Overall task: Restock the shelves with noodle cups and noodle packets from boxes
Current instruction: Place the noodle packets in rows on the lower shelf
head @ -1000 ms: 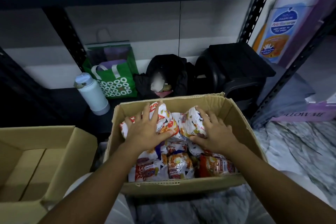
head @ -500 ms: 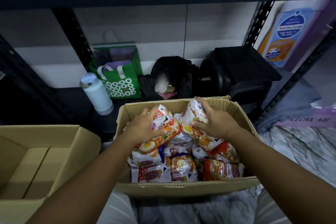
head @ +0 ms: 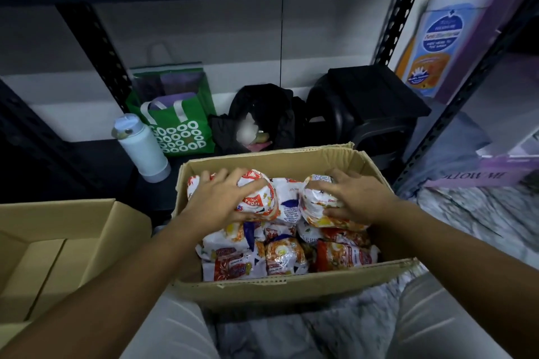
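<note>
Hands now lower than before, in the box [head: 291, 291]: my left hand [head: 217, 201] clasps the left packet [head: 258, 201], my right hand [head: 360, 198] the right packet [head: 316, 198], both atop the pile [head: 285, 256] inside.

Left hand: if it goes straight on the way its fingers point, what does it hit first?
The left hand, gripping a packet, points at the far wall of the box, so that is likely first. If the hand clears the rim (depth unclear), the black bag is next.
</note>
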{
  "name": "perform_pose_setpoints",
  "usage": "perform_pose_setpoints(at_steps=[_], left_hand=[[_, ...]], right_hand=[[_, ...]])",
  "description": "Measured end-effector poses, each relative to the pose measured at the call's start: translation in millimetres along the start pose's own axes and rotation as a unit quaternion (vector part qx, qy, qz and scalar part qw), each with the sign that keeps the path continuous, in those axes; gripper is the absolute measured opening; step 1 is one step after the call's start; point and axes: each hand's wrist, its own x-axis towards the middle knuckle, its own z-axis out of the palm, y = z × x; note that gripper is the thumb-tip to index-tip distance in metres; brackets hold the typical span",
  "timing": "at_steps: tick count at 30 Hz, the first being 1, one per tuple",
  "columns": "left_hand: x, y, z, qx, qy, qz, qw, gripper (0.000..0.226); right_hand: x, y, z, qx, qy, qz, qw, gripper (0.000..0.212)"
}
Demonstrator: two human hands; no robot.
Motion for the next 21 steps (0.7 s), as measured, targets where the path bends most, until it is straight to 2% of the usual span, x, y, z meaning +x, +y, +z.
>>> perform_pose_setpoints(at_steps=[3, 7, 12, 17, 21], left_hand=[[-0.1, 5.3, 12.0, -0.019, -0.034, -0.022, 0.999, 0.086], [2.8, 10.7, 20.5, -0.005, -0.024, -0.031, 0.999, 0.093], [4.0, 16.9, 22.2, 0.016, -0.015, -0.039, 0.999, 0.092], [6.8, 9.2, 0.3, -0.064, -0.055, -0.067, 0.994, 0.094], [-2.3, -6.0, -40.7, -0.113, -0.013, -0.038, 0.993, 0.091]], right_hand=[[-7.6, -1.5, 17.2, -0.006, -0.034, 0.019, 0.999, 0.077], [-11.5, -7.5, 31.6, -0.025, -0.036, 0.037, 0.998, 0.092], [-10.3, -20.1, 41.7, -0.042, -0.018, 0.048, 0.998, 0.079], [-9.4, -11.0, 15.5, 0.038, -0.015, 0.061, 0.997, 0.081], [-20.2, -3.1, -29.2, 0.067, 0.044, 0.058, 0.995, 0.085]])
